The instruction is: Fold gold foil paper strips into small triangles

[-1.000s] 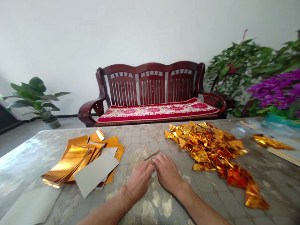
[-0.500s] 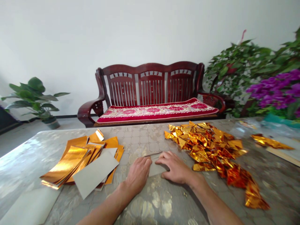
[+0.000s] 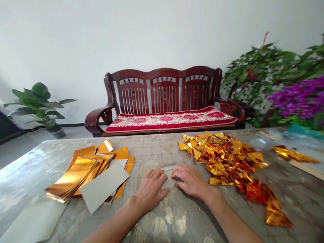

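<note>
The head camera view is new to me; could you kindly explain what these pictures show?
There is no machine here: one camera, worn on a person's head, looks forward and down at their two bare hands. The left hand and right hand lie flat at either side of a small pale grey card, touching it, on a mottled grey tabletop. To the left lie flat orange-gold foil strips and a larger grey card sheet; to the right, a heap of crumpled gold foil pieces. Beyond stands a dark red wooden bench.
</note>
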Motion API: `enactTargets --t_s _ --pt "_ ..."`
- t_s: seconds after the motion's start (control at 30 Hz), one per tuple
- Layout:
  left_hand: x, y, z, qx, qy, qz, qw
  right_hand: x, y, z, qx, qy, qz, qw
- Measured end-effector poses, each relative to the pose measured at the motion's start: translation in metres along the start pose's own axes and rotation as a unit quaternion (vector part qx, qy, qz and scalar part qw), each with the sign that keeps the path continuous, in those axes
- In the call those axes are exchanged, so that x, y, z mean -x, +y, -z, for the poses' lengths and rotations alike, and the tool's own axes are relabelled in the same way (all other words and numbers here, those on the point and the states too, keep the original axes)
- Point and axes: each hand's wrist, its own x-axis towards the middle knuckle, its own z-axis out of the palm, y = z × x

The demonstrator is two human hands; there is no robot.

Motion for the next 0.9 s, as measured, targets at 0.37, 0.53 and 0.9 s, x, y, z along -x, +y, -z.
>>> enactTargets --t_s 0.37,0.53,0.9 --pt "-0.003 -0.012 -0.011 0.008 0.027 0.023 0.999 -0.001 -0.006 -0.007 0.005 0.054 -0.040 0.998" --pt "-0.003 -0.020 -0.011 0.007 0.052 0.020 0.998 0.003 0.005 -0.001 -0.072 0.073 -0.037 0.994" --pt "-0.009 -0.019 -0.004 0.066 0.063 0.082 0.992 -0.007 0.007 -0.015 -0.065 0.118 -0.180 0.974"
